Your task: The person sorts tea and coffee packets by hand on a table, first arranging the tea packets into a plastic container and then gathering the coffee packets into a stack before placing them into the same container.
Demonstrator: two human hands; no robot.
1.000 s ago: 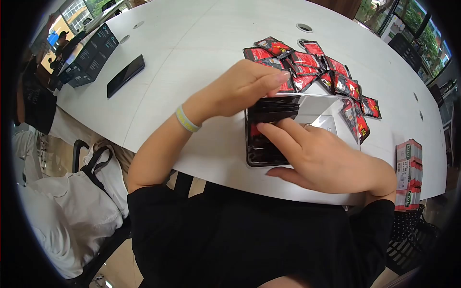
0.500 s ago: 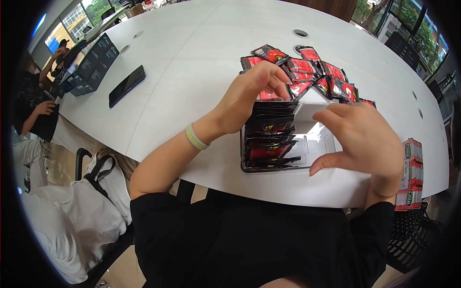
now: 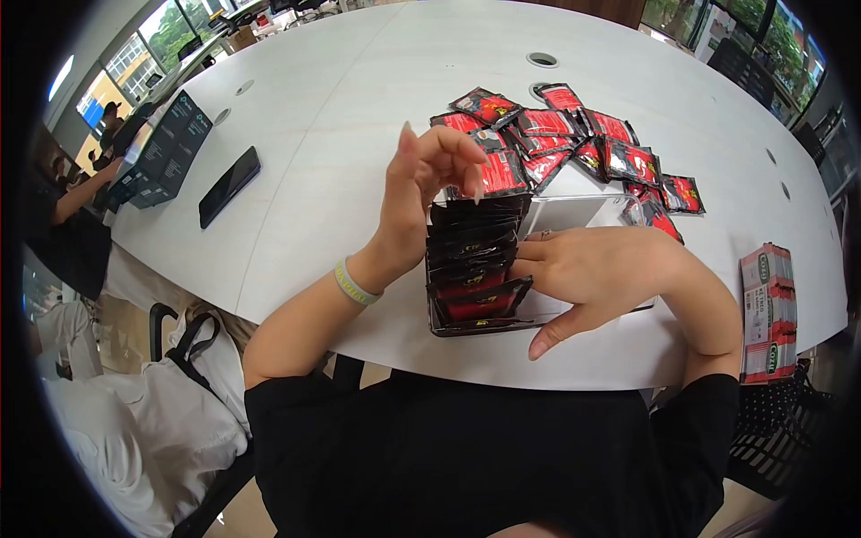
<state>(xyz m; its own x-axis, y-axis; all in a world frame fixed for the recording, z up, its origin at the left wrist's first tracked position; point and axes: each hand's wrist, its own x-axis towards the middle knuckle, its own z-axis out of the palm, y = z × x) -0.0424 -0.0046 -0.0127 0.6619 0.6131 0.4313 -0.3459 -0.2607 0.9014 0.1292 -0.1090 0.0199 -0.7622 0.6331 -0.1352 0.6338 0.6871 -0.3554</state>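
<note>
A clear-walled box (image 3: 574, 213) stands before me, its left part filled with a row of upright black and red sachets (image 3: 475, 269). My right hand (image 3: 596, 264) reaches into the box from the right. Its fingers press toward the sachet row, tips partly hidden, and its thumb sticks out apart over the front edge. Over the box's back left corner, my left hand (image 3: 430, 179) is raised with the thumb up and fingers loosely bent, nothing visible between them. Behind the box lies a loose pile of red and black sachets (image 3: 547, 123).
At the table's right edge lies a stack of red and white COZU packs (image 3: 769, 314). A dark phone (image 3: 230, 186) and a dark carton (image 3: 168, 152) are on the left. Beyond the carton sits another person (image 3: 76, 202). A white bag (image 3: 202, 359) hangs on a chair beside me.
My right hand has gone from above the box's right side down into it, against the sachets. My left hand has shifted left and its thumb now points up. The whole view has shifted slightly.
</note>
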